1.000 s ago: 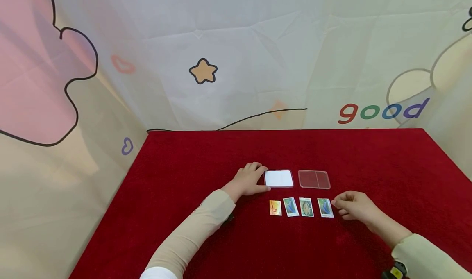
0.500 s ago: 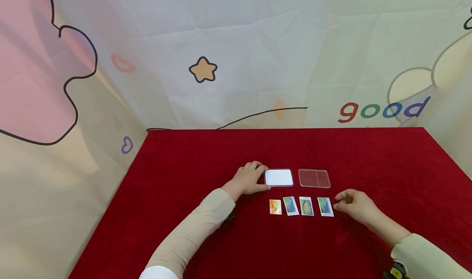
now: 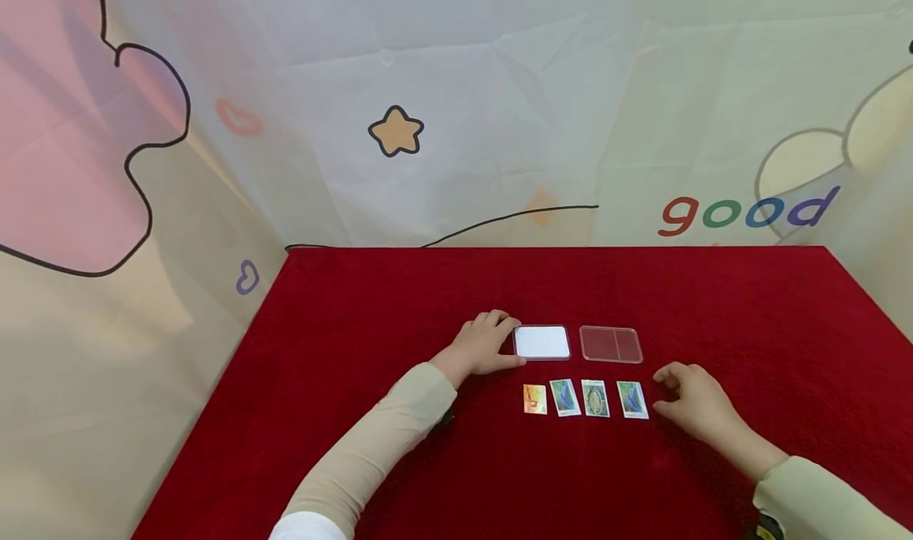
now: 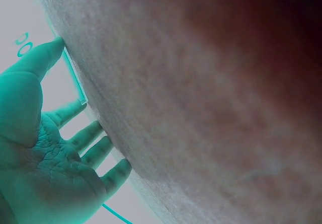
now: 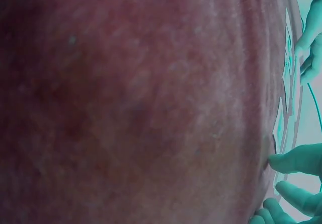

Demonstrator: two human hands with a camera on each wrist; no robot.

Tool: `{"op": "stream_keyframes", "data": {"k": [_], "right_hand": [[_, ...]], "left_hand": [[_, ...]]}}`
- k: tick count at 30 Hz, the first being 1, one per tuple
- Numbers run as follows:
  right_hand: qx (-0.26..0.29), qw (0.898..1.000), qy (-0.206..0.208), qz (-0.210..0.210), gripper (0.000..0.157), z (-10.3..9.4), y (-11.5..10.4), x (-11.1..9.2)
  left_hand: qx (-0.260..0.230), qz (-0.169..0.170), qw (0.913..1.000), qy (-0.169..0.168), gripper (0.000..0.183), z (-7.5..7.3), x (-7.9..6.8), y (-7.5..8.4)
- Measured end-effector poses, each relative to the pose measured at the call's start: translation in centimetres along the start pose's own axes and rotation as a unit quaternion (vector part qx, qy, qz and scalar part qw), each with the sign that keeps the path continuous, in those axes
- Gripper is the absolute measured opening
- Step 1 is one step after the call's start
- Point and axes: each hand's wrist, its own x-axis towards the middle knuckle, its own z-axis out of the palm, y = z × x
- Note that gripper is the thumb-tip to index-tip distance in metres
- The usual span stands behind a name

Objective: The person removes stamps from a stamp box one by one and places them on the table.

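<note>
On the red table [image 3: 371, 326] lies a clear case holding a white card stack [image 3: 542, 342]. My left hand [image 3: 485, 343] rests against its left end, thumb at the near corner and fingers at the far corner. The left wrist view shows that hand [image 4: 40, 148] with fingers spread on the cloth, the thumb touching the case edge [image 4: 75, 83]. An empty clear tray [image 3: 610, 344] sits to the right of the case. Several picture cards lie face up in a row, from the orange card [image 3: 534, 399] to the rightmost blue-green card [image 3: 632, 400]. My right hand [image 3: 695, 404] rests just right of that card, fingers loosely curled and holding nothing.
A printed cloth backdrop [image 3: 456, 112] hangs behind and to the left of the table. The table's left edge [image 3: 235, 365] runs diagonally towards me. Bare red cloth stretches beyond the case and tray and to both sides.
My right hand has drawn back a little to the right, away from the rightmost card. The left hand and the cards have not moved.
</note>
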Motion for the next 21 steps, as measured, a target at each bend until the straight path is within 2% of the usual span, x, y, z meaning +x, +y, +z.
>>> {"op": "stream_keyframes", "data": {"k": [8,21], "right_hand": [[-0.016,1.000,0.017,0.015,0.044,0.10,-0.28,-0.16],[-0.048,0.998,0.024,0.024,0.052,0.21,-0.54,-0.13]], "left_hand": [[-0.001,0.002,1.0000,0.000,0.064,-0.08,-0.10,0.17],[-0.007,0.004,1.0000,0.000,0.064,-0.19,-0.17,0.07]]}}
